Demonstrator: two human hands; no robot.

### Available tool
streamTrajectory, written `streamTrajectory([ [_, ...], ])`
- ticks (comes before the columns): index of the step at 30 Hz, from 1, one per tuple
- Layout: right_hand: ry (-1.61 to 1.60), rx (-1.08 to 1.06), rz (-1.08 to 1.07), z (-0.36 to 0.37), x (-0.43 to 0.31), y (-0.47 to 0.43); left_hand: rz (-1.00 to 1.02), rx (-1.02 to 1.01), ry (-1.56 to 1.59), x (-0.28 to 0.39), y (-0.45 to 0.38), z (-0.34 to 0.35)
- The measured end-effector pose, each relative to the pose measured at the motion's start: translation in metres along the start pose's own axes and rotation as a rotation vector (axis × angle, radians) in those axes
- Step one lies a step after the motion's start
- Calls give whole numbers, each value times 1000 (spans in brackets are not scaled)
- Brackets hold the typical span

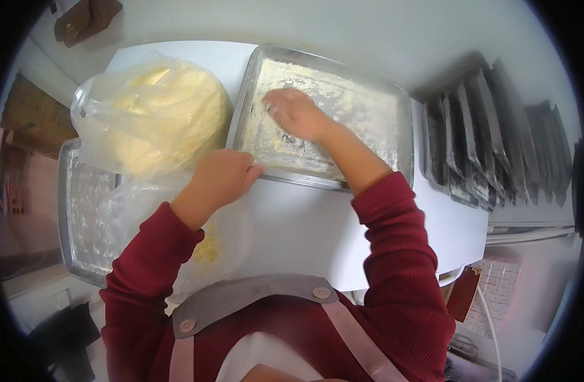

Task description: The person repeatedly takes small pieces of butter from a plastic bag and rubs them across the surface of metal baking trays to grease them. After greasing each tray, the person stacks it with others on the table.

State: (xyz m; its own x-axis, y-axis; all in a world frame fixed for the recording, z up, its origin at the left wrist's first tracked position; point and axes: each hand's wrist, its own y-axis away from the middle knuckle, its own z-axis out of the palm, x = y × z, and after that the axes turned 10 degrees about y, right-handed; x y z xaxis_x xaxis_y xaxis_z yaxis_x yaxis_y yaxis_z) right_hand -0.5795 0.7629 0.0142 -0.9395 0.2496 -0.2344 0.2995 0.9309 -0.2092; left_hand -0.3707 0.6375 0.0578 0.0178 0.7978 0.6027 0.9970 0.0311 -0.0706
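Observation:
A rectangular metal baking tray [368, 110] lies on the white table, its floor unevenly coated with a pale yellow, floury or greasy layer. Over the tray's left half is my right hand [294, 112], somewhat blurred, fingers bent towards the coated floor; whether they touch it I cannot tell. My left hand [225, 174] grips the tray's near left corner, its thumb along the near rim. Just left of the tray sits a clear plastic bag [168, 114] full of a pale yellow mass. A thin plastic sheet or bag [230, 238] with yellow crumbs lies partly under my left forearm.
Several metal trays [483, 129] stand on edge at the right. Another coated tray [84, 205] is at the left, partly under the plastic. The white table [297, 219] extends towards my apron. Cardboard boxes [39, 114] are at the far left, and a white cable [487, 305] hangs at the lower right.

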Motion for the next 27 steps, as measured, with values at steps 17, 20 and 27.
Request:
streamTrajectory([
  [17,-127,-198,-23,-55,-74,87,54,51,-4,-8,7,1],
  [20,-18,-345,408,-96,-45,161,-25,20,-41,-1,6,5],
  [27,264,65,625,-60,-74,189,-97,-41,-74,11,-4,1],
])
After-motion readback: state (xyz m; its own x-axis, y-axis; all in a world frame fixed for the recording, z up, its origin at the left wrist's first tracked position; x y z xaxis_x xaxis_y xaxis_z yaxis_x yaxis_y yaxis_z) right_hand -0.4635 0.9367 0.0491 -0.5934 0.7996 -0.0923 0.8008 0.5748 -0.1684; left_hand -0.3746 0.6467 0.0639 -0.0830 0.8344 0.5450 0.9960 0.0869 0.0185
